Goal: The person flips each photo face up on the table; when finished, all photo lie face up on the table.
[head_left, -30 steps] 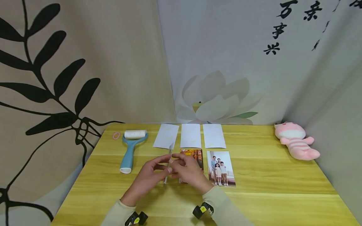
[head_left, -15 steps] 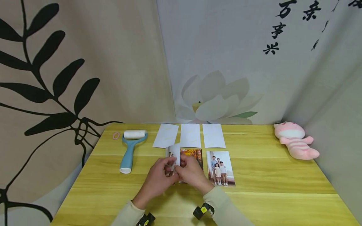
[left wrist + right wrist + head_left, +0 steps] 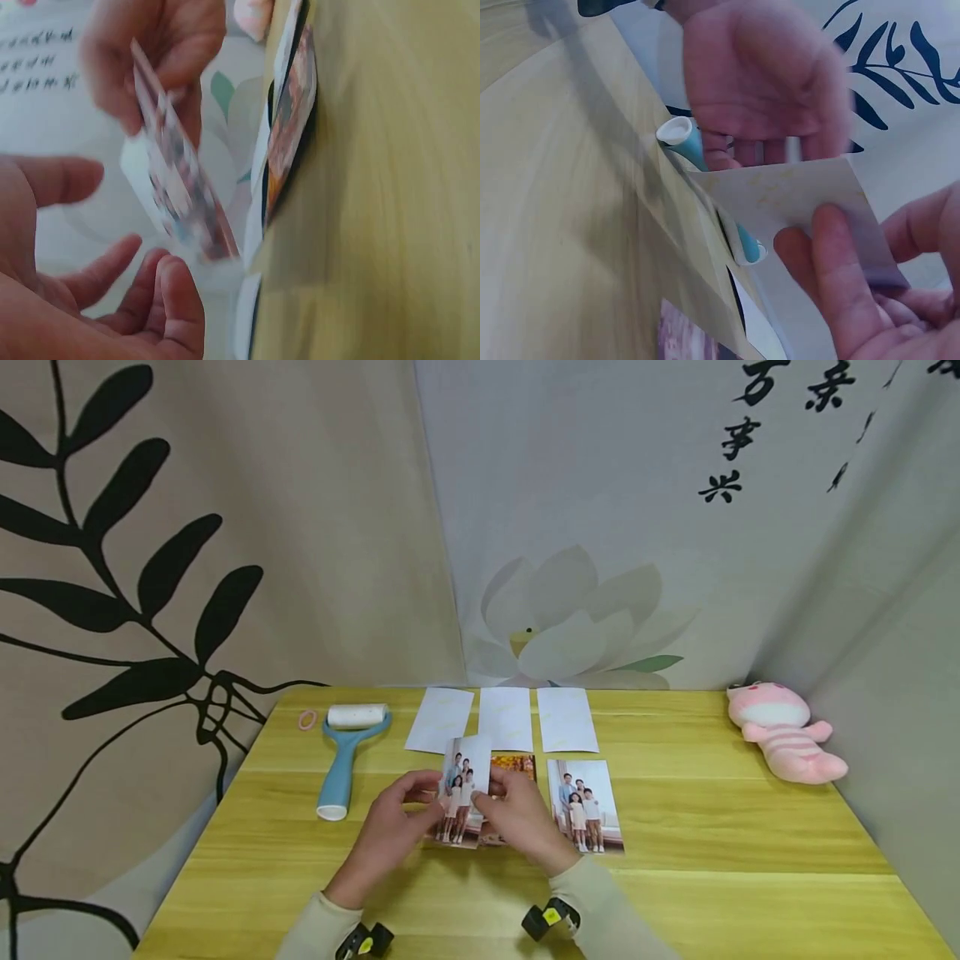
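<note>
My right hand pinches a family photo by its right side, thumb on the printed face and fingers behind. The picture faces me, held up over the table. Its white back carries faint yellow print in the right wrist view. Beside the photo's left edge is my left hand; the left wrist view shows its fingers spread apart, holding nothing. Partly hidden behind the held photo and right hand lies an autumn-coloured photo. A second family photo lies face up to the right.
Several white cards form a back row: left, middle and right. A blue-handled lint roller lies at the left, near a small pink ring. The pink plush toy rests at the table's far right.
The photo was edge-on between both hands. It has turned to show its printed face, and the left hand has let go and drawn back leftward.
</note>
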{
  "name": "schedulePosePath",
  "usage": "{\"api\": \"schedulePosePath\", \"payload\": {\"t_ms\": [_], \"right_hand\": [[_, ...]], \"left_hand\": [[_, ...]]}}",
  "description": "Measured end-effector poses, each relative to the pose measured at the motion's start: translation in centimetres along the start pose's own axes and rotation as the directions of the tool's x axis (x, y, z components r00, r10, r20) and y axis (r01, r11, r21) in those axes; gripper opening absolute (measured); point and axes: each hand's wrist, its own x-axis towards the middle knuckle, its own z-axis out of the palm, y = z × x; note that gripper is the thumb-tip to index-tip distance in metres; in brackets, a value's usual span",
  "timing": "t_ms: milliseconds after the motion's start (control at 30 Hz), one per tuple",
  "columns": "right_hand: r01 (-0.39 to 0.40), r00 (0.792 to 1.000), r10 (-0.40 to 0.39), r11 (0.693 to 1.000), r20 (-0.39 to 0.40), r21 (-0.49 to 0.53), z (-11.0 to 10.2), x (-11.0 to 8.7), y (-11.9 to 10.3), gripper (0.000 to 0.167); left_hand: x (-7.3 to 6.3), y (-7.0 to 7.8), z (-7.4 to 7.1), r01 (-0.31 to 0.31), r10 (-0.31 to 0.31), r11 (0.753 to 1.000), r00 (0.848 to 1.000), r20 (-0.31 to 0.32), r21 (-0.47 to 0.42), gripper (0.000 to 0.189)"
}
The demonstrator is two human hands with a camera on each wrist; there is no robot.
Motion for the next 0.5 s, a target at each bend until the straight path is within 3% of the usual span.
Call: {"api": "schedulePosePath", "payload": {"t_ms": [133,267,400,500], "right_hand": [[0.017,1.0,-0.016,0.999,0.025,-0.031,-0.4,-0.4,-0.1,0.022],[0.04,0.998,-0.038,0.998,0.051,-0.037,-0.6,-0.6,-0.2,0.022],[0.049,0.996,-0.046,0.998,0.072,-0.04,-0.5,-0.6,-0.1,0.031],[0.053,0.996,-0.049,0.997,0.078,-0.054,-0.4,-0.6,0.0,0.035]], "left_hand": [[0.3,-1.3,-0.9,0.104,-0.104,0.985,0.995,0.006,-0.135,0.039],[0.6,-2.3,-1.3,0.2,-0.184,0.93,0.98,0.082,-0.307,0.041],[0.7,-2.9,-1.5,0.234,-0.184,0.889,0.97,0.161,-0.394,0.043],[0.9,-3.2,-1.6,0.238,-0.172,0.877,0.967,0.191,-0.418,0.04]]}}
